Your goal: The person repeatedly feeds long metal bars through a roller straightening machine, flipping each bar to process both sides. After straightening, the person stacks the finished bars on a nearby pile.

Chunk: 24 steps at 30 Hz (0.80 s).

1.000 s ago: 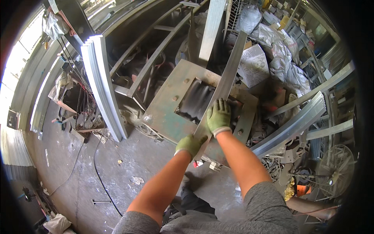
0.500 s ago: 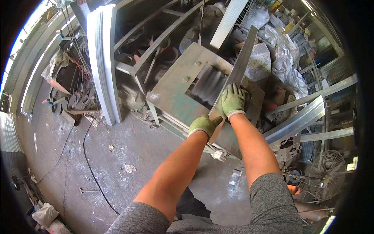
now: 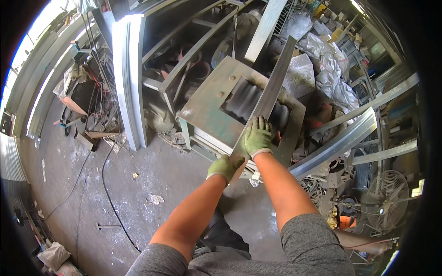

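A long, flat grey metal bar point(image 3: 271, 87) lies slantwise across a worn green machine point(image 3: 207, 99), its near end toward me. My left hand point(image 3: 223, 167), in a green glove, is closed round that near end, just past the machine's front edge. Farther up the bar, my gloved right hand point(image 3: 258, 136) rests flat on it with fingers stretched out. Under the bar, a dark ridged roller point(image 3: 246, 101) shows in the opening of the machine's top; the bar hides part of it.
Upright pale metal profiles point(image 3: 130, 83) stand left of the machine, near a metal frame point(image 3: 198, 46). To the right are a shiny metal length point(image 3: 338, 142), a wire-caged fan point(image 3: 386, 198) and silvery plastic sacks point(image 3: 329, 69). A black cable point(image 3: 105, 177) and scraps lie on the floor point(image 3: 83, 202).
The metal bar has slid toward me and slightly left across the machine. Both hands moved back with it, baring more of the opening on the bar's right side.
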Tool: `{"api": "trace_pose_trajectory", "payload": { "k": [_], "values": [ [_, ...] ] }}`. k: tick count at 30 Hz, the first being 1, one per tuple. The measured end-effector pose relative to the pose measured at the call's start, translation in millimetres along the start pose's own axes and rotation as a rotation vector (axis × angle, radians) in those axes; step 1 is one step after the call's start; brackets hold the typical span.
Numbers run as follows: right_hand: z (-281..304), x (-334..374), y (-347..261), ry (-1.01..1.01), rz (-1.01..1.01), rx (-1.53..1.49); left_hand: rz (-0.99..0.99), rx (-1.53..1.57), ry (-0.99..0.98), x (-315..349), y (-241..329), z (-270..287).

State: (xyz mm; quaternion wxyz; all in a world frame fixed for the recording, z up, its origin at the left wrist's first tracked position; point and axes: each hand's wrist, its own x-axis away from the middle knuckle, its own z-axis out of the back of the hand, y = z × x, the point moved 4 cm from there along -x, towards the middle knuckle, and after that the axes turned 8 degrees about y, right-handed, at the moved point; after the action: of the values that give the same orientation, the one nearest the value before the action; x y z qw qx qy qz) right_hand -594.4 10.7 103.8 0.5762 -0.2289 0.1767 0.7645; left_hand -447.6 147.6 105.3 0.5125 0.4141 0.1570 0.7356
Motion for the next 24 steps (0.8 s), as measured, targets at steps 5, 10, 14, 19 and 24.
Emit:
{"api": "trace_pose_trajectory", "payload": {
  "k": [5, 10, 14, 19, 24],
  "values": [
    [-20, -57, 28, -0.01, 0.021, 0.008, 0.021, 0.048, 0.023, -48, 46, 16],
    [-47, -99, 48, -0.067, -0.004, 0.003, 0.057, 0.013, 0.057, -89, 74, 24],
    [-44, -98, 46, -0.041, -0.015, -0.034, 0.071, -0.003, 0.041, -88, 72, 21],
    [-18, -72, 27, -0.066, 0.033, -0.134, 0.128, -0.117, 0.023, -48, 37, 12],
    [-12, -74, 32, 0.021, 0.075, -0.224, 0.182, -0.176, -0.012, -7, -1, 11]
  ]
}}
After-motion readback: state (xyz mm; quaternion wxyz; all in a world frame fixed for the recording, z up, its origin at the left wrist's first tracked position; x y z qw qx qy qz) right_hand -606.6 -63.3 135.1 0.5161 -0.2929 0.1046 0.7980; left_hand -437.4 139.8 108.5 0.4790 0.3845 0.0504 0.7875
